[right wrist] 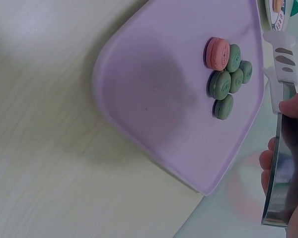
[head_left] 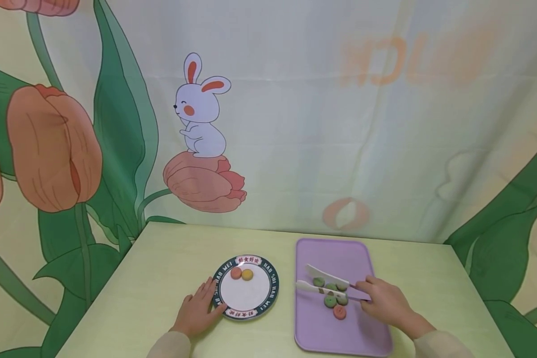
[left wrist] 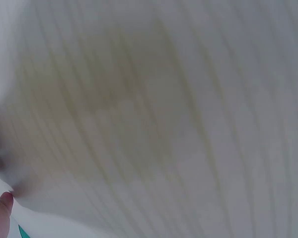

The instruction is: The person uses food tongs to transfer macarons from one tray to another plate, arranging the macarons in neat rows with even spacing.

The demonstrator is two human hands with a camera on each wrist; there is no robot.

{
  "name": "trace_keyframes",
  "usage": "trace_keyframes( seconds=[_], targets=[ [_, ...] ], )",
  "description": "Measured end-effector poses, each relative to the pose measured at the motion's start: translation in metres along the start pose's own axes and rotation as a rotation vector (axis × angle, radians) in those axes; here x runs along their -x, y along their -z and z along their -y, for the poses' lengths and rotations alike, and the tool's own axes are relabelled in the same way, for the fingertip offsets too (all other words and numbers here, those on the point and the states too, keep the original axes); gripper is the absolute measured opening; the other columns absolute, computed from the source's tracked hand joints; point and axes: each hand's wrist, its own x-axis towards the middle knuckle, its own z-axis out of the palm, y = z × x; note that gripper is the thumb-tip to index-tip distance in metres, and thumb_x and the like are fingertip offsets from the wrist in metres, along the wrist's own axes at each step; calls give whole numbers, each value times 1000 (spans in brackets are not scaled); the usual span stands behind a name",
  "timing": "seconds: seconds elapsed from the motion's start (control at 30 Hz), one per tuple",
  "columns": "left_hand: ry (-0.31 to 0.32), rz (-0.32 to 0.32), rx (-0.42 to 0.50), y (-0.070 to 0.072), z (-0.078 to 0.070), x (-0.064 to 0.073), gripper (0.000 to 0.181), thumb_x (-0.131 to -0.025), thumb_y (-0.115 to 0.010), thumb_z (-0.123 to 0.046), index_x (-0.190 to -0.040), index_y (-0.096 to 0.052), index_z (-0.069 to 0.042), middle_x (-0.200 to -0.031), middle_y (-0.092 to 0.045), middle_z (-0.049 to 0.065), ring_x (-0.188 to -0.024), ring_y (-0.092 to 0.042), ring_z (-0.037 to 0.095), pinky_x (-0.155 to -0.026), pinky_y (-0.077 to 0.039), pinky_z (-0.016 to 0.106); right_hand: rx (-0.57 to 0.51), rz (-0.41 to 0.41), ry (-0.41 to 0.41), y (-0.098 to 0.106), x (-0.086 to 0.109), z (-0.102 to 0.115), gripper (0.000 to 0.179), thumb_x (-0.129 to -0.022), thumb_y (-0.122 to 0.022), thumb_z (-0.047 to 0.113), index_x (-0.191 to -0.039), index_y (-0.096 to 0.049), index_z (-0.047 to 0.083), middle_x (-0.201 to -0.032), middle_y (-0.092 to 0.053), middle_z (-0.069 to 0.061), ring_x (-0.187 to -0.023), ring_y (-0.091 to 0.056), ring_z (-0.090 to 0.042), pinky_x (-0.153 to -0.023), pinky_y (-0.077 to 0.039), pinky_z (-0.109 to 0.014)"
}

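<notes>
My right hand (head_left: 387,301) grips a pair of tongs (right wrist: 283,173) with metal arms and white tips, thumb on one side and fingers on the other. The spread tips point left above the purple tray (head_left: 335,335). Several green macarons (right wrist: 220,85) and one pink macaron (head_left: 339,312) lie clustered on the tray, apart from the tongs in the right wrist view. My left hand (head_left: 197,308) rests at the left rim of a round plate (head_left: 246,296), fingers extended. On that plate sit a pink macaron (head_left: 236,273) and a yellow macaron (head_left: 247,274).
A pale wood-look table (head_left: 130,308) carries the plate and tray side by side. Behind it hangs a curtain (head_left: 291,149) printed with tulips and a rabbit. Pale striped fabric (left wrist: 154,124) blocks most of the left wrist view.
</notes>
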Motion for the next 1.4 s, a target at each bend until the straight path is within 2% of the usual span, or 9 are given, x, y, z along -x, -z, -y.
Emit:
trace_keyframes(
  seconds=[0.33, 0.67, 1.13, 1.4],
  targets=[
    [-6, -9, -4, -1, 2, -1, 78, -82, -42, -61, -138, -29, -9, -146, -25, 8, -132, -27, 30, -98, -27, 56, 18, -28, 24, -1, 1, -6, 27, -63, -65, 16, -89, -64, 18, -70, -46, 11, -56, -36, -3, -43, -28, -19],
    [-9, -6, -12, -3, 3, -2, 79, -82, -40, -62, -139, -29, -9, -146, -25, 8, -132, -26, 30, -98, -27, 57, 28, 22, -18, 1, 0, -10, 27, -65, -64, 15, -92, -64, 18, -72, -48, 9, -56, -35, -4, -43, -27, -19],
    [-13, -13, -11, 1, 1, 0, 78, -82, -39, -62, -139, -29, -9, -145, -26, 8, -132, -27, 30, -98, -28, 57, 42, 48, -36, 2, 0, -13, 24, -66, -64, 15, -89, -63, 18, -71, -48, 9, -55, -35, -5, -42, -27, -20],
    [-18, -14, -11, 1, 2, 0, 78, -82, -39, -62, -139, -29, -9, -145, -26, 9, -131, -27, 30, -98, -28, 57, 30, 94, -63, 3, 0, -14, 18, -67, -63, 15, -84, -61, 20, -69, -46, 9, -54, -34, -7, -42, -27, -21]
  ],
)
